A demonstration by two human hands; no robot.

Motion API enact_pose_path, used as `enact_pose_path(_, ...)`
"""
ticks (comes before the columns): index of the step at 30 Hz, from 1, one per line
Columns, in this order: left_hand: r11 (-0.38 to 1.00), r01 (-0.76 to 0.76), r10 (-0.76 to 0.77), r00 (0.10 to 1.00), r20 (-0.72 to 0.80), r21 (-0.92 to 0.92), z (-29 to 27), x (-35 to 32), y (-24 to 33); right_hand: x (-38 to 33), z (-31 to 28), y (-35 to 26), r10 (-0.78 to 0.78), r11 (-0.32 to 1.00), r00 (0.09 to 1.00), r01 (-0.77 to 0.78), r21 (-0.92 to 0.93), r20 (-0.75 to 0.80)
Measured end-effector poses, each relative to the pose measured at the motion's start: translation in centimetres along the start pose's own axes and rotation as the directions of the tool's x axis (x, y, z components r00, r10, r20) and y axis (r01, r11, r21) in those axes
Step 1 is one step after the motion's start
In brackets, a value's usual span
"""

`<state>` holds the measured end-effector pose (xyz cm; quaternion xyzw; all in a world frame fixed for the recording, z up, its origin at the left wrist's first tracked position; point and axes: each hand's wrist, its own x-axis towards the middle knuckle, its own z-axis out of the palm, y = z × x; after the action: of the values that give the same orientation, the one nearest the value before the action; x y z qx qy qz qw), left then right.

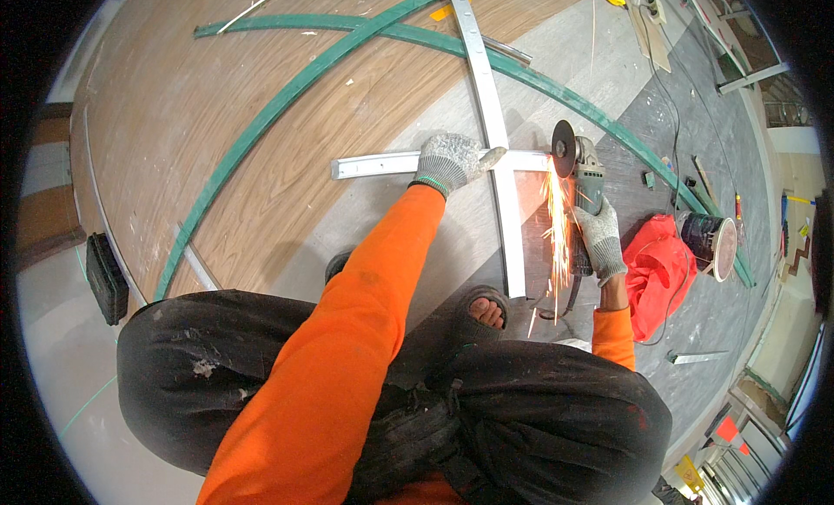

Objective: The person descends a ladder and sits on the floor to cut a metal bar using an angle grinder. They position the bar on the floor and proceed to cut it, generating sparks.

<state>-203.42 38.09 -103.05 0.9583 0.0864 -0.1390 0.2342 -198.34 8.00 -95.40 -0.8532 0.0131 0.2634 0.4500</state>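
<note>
- From my end I see a long metal strip, straight and silvery white, stretched lengthwise, its near end squared off.
- I also have a shorter metal strip, silvery too, crossing the long metal strip nearly at right angles and sticking out on both sides.
- I make out a grey-green angle grinder right of the long metal strip, its dark round disc at the shorter metal strip's right end, sparking orange.

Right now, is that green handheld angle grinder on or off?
The green handheld angle grinder is on: bright orange sparks stream below its dark round disc, beside the silvery metal strip.
</note>
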Motion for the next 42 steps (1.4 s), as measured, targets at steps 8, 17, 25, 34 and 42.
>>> enact_pose_path(8, 1.0, -0.01, 0.01, 0.996, -0.086, 0.001, 1.9, 0.5, -0.8, 0.2, -0.1, 0.2, -0.005, 1.0, 1.0, 0.005, 0.005, 0.006)
enact_pose_path(17, 0.994, -0.093, 0.096, 0.995, -0.04, 0.062, 2.0, 0.7, -1.3, 0.9, 0.0, 0.9, -0.032, 0.999, 0.999, 0.032, -0.003, -0.008)
enact_pose_path(25, 0.996, -0.054, 0.055, 0.998, -0.024, 0.067, 1.4, 0.5, -0.8, 0.7, 0.0, 0.3, 0.026, 0.999, 1.0, -0.026, -0.019, 0.006)
enact_pose_path(34, 0.997, -0.055, 0.056, 0.998, -0.031, 0.051, 1.7, 0.7, -0.9, 0.6, 0.1, 0.2, 0.031, 0.999, 1.0, -0.031, -0.014, -0.006)
enact_pose_path(42, 0.998, -0.052, 0.053, 0.998, -0.032, 0.045, 0.9, 0.2, -0.3, 0.1, 0.2, -0.4, 0.042, 0.998, 0.999, -0.042, 0.036, 0.009)
